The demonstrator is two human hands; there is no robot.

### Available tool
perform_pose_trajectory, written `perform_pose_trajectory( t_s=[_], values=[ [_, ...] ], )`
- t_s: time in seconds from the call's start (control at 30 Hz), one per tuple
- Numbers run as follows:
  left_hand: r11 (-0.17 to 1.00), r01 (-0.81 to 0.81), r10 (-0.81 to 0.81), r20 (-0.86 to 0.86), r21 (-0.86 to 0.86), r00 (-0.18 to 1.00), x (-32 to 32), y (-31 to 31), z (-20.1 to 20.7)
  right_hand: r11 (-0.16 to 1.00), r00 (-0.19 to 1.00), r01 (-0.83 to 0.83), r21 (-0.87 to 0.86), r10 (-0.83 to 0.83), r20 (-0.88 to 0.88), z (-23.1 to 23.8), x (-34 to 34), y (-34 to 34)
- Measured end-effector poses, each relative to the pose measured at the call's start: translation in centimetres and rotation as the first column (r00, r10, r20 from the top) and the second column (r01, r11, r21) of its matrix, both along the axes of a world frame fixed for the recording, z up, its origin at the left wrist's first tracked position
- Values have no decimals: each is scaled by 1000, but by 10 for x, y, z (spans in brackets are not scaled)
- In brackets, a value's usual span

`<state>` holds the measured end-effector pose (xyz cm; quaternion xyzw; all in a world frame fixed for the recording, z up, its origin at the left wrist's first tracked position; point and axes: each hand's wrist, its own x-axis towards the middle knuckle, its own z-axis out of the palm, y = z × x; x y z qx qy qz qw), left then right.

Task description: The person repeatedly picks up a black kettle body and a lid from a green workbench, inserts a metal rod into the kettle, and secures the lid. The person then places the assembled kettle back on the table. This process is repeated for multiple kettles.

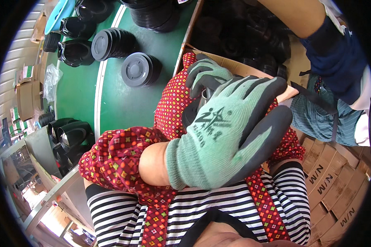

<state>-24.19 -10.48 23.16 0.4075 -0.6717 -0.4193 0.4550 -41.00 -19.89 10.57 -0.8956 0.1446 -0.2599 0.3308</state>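
Both my hands wear light green knit gloves with dark coated palms and fingers. My left hand (222, 131) spans the middle of the view above my lap, back upward, its fingers stretched out and the thumb apart. Just beyond it, my right hand (208, 74) has its fingers curled round a dark piece with a shiny grey rim (205, 97). Most of that piece is hidden behind my left hand, so its kind does not show. Red patterned apron cloth (171, 101) lies beneath them.
Stacked black round discs (138, 69) stand on the green table (80, 92). Glossy black housings (76, 52) line its left side. An open carton (251, 67) adjoins dark parts beyond my hands. Another person's arm (338, 57) reaches in at the right, above brown cartons (329, 185).
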Motion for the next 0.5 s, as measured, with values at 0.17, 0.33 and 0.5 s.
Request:
perform_pose_trajectory(
  t_s=[0.17, 0.33, 0.5],
  values=[
    [994, 62, -87, 313, 89, 946, 0, -5, 9, 998, 999, 31, 63, -33, 26, 20, 2, 15],
    [981, -170, 40, 750, 97, 661, -2, 10, 0, 997, 975, -55, 46, 43, 219, -23, 50, 16],
    [957, -241, -4, 838, 162, 545, 24, 3, -7, 999, 989, 30, 30, -34, 146, -47, 55, 13]
  ],
)
